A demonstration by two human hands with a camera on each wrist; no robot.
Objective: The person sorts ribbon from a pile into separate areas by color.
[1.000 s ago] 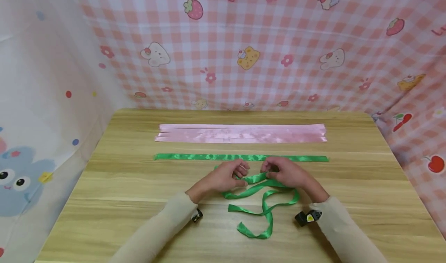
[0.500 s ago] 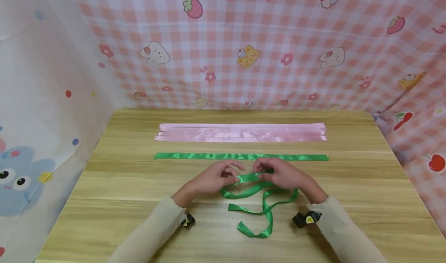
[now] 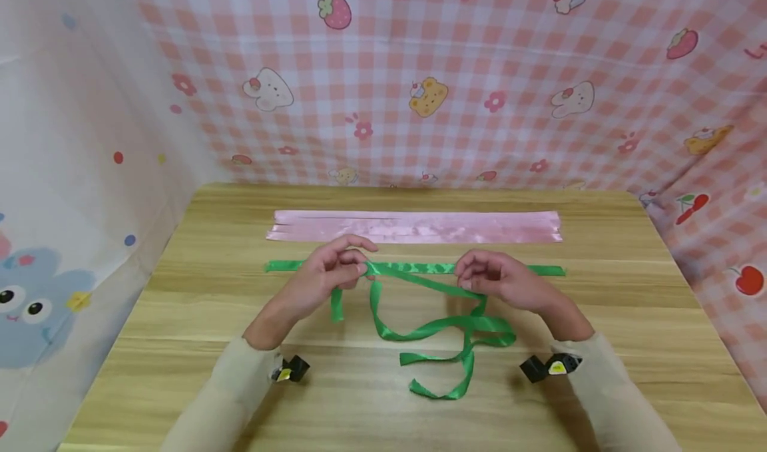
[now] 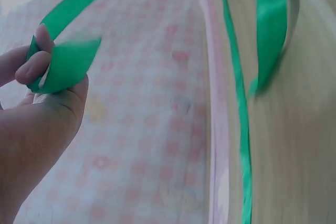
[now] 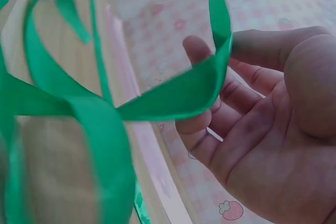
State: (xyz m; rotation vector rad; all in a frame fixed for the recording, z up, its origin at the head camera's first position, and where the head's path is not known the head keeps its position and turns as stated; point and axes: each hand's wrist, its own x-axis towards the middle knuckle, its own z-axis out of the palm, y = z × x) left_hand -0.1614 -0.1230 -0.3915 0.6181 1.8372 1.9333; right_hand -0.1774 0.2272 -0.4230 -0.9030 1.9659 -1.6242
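A long green satin ribbon (image 3: 416, 334) runs between my two hands, its slack lying in loose loops and twists on the table. My left hand (image 3: 320, 275) pinches it near one end between thumb and fingers; a short tail hangs below that hand. In the left wrist view the ribbon's end (image 4: 71, 66) sticks out past the fingertips. My right hand (image 3: 503, 284) pinches the ribbon further along. The right wrist view has the ribbon (image 5: 168, 95) bending sharply at the thumb tip, the other fingers loosely curled. Both hands are raised over a flat green ribbon (image 3: 284, 265).
Several pink satin ribbons (image 3: 413, 227) lie flat side by side behind the flat green ribbon. The wooden table (image 3: 180, 345) ends at a pink checked cloth (image 3: 383, 106) at the back. A white printed cloth (image 3: 78, 139) hangs on the left.
My hands have moved apart, the left going left and away from me, the right slightly right. Both have risen, drawing a length of ribbon out between them.
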